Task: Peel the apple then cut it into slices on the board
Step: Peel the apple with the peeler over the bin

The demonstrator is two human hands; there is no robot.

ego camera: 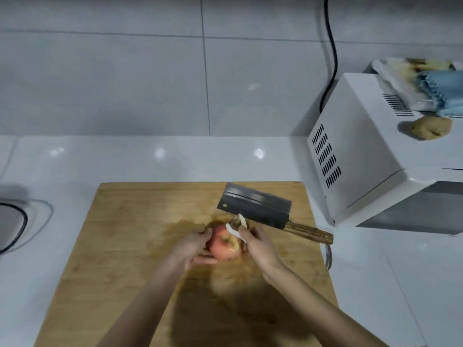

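left hand (193,249) grips apple (224,246); right hand (260,246) holds peeler (235,229) against apple's far-right edge; cleaver (253,206) just beyond, unheld.

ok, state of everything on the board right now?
apple: whole, mostly unpeeled, one bare patch, held in left hand
peeler: gripped in right hand, at the apple's top right
cleaver: lying flat on the board, untouched
board: no slices on it
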